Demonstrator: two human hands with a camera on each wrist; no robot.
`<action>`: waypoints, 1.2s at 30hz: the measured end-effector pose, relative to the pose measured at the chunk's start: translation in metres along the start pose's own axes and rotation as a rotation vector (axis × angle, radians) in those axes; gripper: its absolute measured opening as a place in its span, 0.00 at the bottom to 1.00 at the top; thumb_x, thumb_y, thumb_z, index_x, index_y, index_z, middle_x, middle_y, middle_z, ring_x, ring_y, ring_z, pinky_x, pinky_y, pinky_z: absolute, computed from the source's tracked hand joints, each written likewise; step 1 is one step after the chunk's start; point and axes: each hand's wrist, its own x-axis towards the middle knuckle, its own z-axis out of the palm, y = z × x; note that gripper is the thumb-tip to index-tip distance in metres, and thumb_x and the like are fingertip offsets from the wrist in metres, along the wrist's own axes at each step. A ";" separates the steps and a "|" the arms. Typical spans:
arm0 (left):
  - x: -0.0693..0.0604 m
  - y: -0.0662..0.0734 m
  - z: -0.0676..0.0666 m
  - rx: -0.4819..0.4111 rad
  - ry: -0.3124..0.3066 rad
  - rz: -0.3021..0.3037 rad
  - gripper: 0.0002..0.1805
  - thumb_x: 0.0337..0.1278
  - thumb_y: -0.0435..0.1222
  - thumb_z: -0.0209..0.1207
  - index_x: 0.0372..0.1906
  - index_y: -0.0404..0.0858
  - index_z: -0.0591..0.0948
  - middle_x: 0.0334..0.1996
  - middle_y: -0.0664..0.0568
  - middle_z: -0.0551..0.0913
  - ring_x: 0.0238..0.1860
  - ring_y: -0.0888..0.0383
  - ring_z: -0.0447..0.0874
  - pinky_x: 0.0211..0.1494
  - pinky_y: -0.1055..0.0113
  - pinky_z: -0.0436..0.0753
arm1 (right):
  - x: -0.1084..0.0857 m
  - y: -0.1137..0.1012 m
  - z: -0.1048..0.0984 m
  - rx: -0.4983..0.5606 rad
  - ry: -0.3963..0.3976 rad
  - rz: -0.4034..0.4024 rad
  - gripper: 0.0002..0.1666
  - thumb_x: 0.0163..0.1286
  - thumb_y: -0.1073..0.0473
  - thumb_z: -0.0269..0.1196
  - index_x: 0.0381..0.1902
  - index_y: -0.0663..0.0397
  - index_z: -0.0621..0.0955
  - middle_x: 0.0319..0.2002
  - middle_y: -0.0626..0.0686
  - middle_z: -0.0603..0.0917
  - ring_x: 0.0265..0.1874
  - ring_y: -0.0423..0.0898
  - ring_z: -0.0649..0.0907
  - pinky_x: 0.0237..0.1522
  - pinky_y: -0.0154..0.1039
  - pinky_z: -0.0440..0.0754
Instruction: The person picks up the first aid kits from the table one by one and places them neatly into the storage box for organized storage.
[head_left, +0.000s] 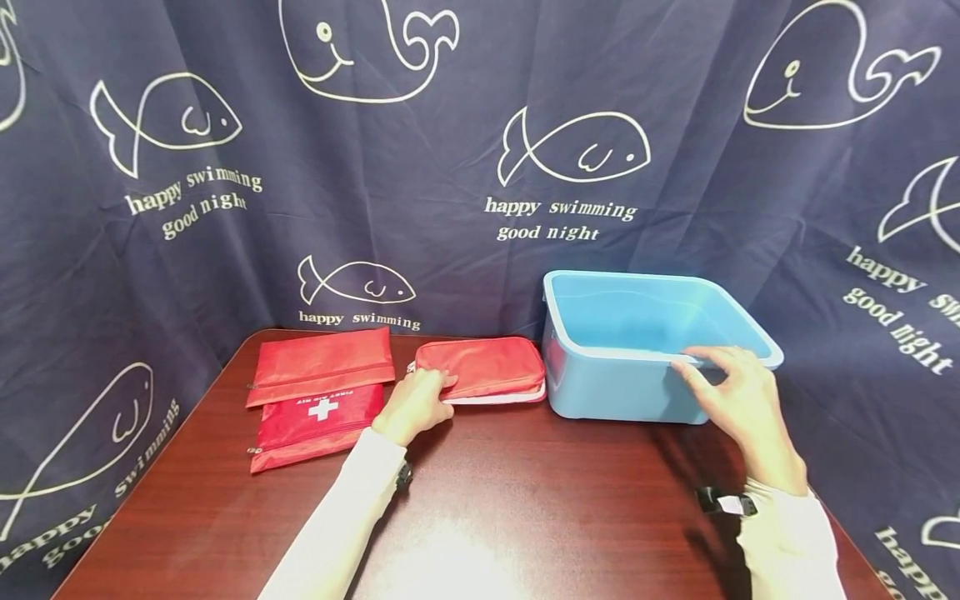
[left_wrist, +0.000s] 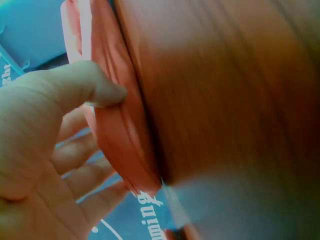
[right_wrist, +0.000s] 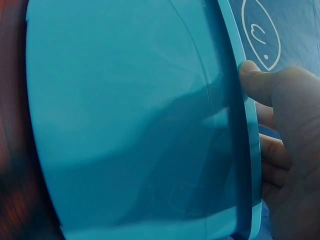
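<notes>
My left hand [head_left: 415, 404] pinches the left end of a red zippered pouch [head_left: 487, 367] that lies at the back of the table with a pale edge showing beneath it. In the left wrist view the thumb presses on the near side of the pouch [left_wrist: 117, 120], and the other fingers reach around its far side. Over on the right, my right hand [head_left: 742, 400] holds the front rim of a light blue plastic bin [head_left: 622, 387]. The right wrist view has the thumb on the rim of the bin [right_wrist: 246, 115] and the fingers curled on the other side.
Left of the pouch lie two flat red zip bags: a plain one [head_left: 322, 358] overlaps one with a white cross and first aid lettering [head_left: 300, 425]. They rest on a reddish-brown table [head_left: 510, 492]. A dark blue curtain [head_left: 450, 192] with white fish drawings hangs behind.
</notes>
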 end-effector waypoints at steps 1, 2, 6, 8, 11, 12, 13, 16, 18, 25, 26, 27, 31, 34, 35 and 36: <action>0.000 -0.001 0.000 -0.001 0.003 -0.001 0.28 0.45 0.35 0.69 0.59 0.44 0.87 0.54 0.49 0.89 0.48 0.40 0.89 0.41 0.48 0.84 | 0.000 0.000 0.000 0.002 -0.001 0.001 0.15 0.56 0.56 0.78 0.42 0.51 0.91 0.40 0.58 0.90 0.47 0.59 0.83 0.50 0.50 0.69; 0.000 -0.002 0.000 -0.001 0.005 -0.001 0.28 0.47 0.35 0.68 0.59 0.44 0.88 0.55 0.50 0.89 0.49 0.40 0.89 0.41 0.49 0.84 | 0.000 0.000 0.000 0.004 -0.002 0.003 0.15 0.56 0.56 0.78 0.42 0.51 0.91 0.40 0.58 0.90 0.47 0.59 0.83 0.50 0.50 0.69; 0.000 -0.005 -0.001 0.004 0.015 0.011 0.24 0.52 0.34 0.65 0.58 0.45 0.88 0.54 0.51 0.89 0.51 0.39 0.89 0.42 0.47 0.84 | -0.001 0.000 0.000 0.005 -0.008 0.015 0.15 0.57 0.56 0.78 0.42 0.52 0.91 0.40 0.58 0.90 0.47 0.60 0.82 0.50 0.49 0.69; 0.001 -0.006 -0.001 0.011 0.022 0.021 0.23 0.54 0.34 0.64 0.58 0.46 0.88 0.53 0.51 0.90 0.49 0.40 0.90 0.41 0.46 0.84 | -0.001 0.000 0.000 0.001 -0.009 0.020 0.14 0.57 0.56 0.78 0.42 0.52 0.91 0.40 0.59 0.90 0.46 0.60 0.82 0.49 0.50 0.69; 0.002 -0.008 -0.003 0.018 0.047 0.036 0.20 0.55 0.33 0.64 0.54 0.47 0.90 0.47 0.51 0.91 0.45 0.41 0.90 0.39 0.46 0.84 | -0.001 0.000 -0.001 -0.002 -0.015 0.026 0.14 0.57 0.56 0.78 0.42 0.52 0.91 0.40 0.59 0.90 0.47 0.60 0.82 0.49 0.52 0.69; 0.002 -0.008 -0.004 0.021 0.058 0.039 0.19 0.56 0.32 0.64 0.52 0.48 0.90 0.44 0.51 0.92 0.44 0.41 0.89 0.39 0.46 0.84 | 0.000 0.000 -0.001 -0.002 -0.018 0.025 0.15 0.57 0.56 0.78 0.42 0.52 0.91 0.41 0.59 0.90 0.47 0.60 0.82 0.49 0.52 0.69; 0.002 -0.009 -0.005 0.025 0.070 0.040 0.18 0.56 0.32 0.64 0.50 0.49 0.91 0.42 0.51 0.92 0.43 0.42 0.89 0.39 0.46 0.84 | 0.000 0.000 -0.001 -0.003 -0.019 0.026 0.15 0.58 0.55 0.78 0.42 0.52 0.91 0.41 0.59 0.90 0.47 0.60 0.82 0.49 0.52 0.69; 0.004 -0.009 -0.008 0.029 0.111 0.036 0.15 0.56 0.31 0.63 0.45 0.51 0.91 0.37 0.51 0.91 0.41 0.43 0.88 0.38 0.49 0.83 | 0.000 0.000 -0.001 0.001 -0.025 0.027 0.15 0.58 0.55 0.77 0.43 0.52 0.91 0.41 0.59 0.90 0.48 0.60 0.82 0.50 0.53 0.69; 0.004 -0.009 -0.011 0.021 0.138 0.030 0.15 0.56 0.31 0.63 0.45 0.51 0.92 0.36 0.51 0.91 0.39 0.44 0.88 0.36 0.51 0.82 | 0.001 0.000 -0.001 0.001 -0.025 0.028 0.15 0.58 0.55 0.77 0.43 0.52 0.91 0.41 0.59 0.90 0.48 0.60 0.82 0.50 0.53 0.69; 0.004 -0.009 -0.018 -0.010 0.210 0.013 0.17 0.55 0.32 0.63 0.48 0.49 0.92 0.34 0.50 0.92 0.32 0.47 0.89 0.33 0.54 0.82 | 0.000 0.001 -0.001 0.000 -0.022 0.031 0.15 0.58 0.54 0.77 0.43 0.52 0.91 0.41 0.59 0.90 0.49 0.60 0.82 0.51 0.53 0.70; 0.004 -0.009 -0.019 -0.010 0.219 0.009 0.17 0.55 0.32 0.63 0.48 0.50 0.92 0.35 0.50 0.92 0.31 0.48 0.89 0.33 0.54 0.82 | -0.001 0.001 0.000 -0.001 -0.020 0.033 0.15 0.58 0.54 0.77 0.42 0.52 0.91 0.41 0.59 0.90 0.49 0.60 0.82 0.51 0.53 0.70; 0.003 -0.009 -0.019 -0.011 0.227 0.006 0.17 0.55 0.32 0.63 0.48 0.50 0.92 0.35 0.50 0.92 0.31 0.48 0.89 0.33 0.55 0.82 | -0.001 0.001 0.000 -0.001 -0.019 0.032 0.15 0.58 0.54 0.77 0.42 0.52 0.91 0.41 0.59 0.90 0.48 0.60 0.82 0.51 0.52 0.70; 0.003 -0.010 -0.022 -0.008 0.259 -0.001 0.17 0.55 0.32 0.64 0.48 0.49 0.92 0.33 0.51 0.92 0.29 0.50 0.88 0.32 0.55 0.82 | -0.001 0.001 0.000 -0.001 -0.016 0.029 0.15 0.58 0.54 0.78 0.42 0.52 0.91 0.41 0.58 0.90 0.48 0.59 0.82 0.51 0.52 0.69; 0.003 -0.010 -0.024 -0.005 0.285 -0.003 0.17 0.55 0.33 0.64 0.48 0.49 0.92 0.32 0.51 0.92 0.28 0.50 0.88 0.33 0.55 0.82 | 0.000 0.000 0.000 0.003 -0.017 0.024 0.15 0.58 0.54 0.78 0.42 0.52 0.91 0.41 0.59 0.90 0.48 0.60 0.82 0.50 0.52 0.69; 0.003 -0.010 -0.025 -0.006 0.294 -0.003 0.17 0.55 0.33 0.64 0.48 0.50 0.93 0.31 0.51 0.92 0.29 0.50 0.88 0.33 0.54 0.82 | 0.000 0.000 0.000 0.000 -0.017 0.026 0.15 0.58 0.54 0.77 0.42 0.52 0.91 0.41 0.59 0.90 0.48 0.60 0.82 0.50 0.52 0.69; 0.002 -0.010 -0.026 -0.005 0.302 -0.004 0.17 0.56 0.33 0.64 0.48 0.50 0.93 0.31 0.51 0.92 0.29 0.49 0.89 0.33 0.54 0.82 | 0.000 0.000 0.000 -0.001 -0.017 0.026 0.15 0.58 0.54 0.77 0.42 0.52 0.91 0.41 0.59 0.90 0.48 0.60 0.82 0.50 0.53 0.69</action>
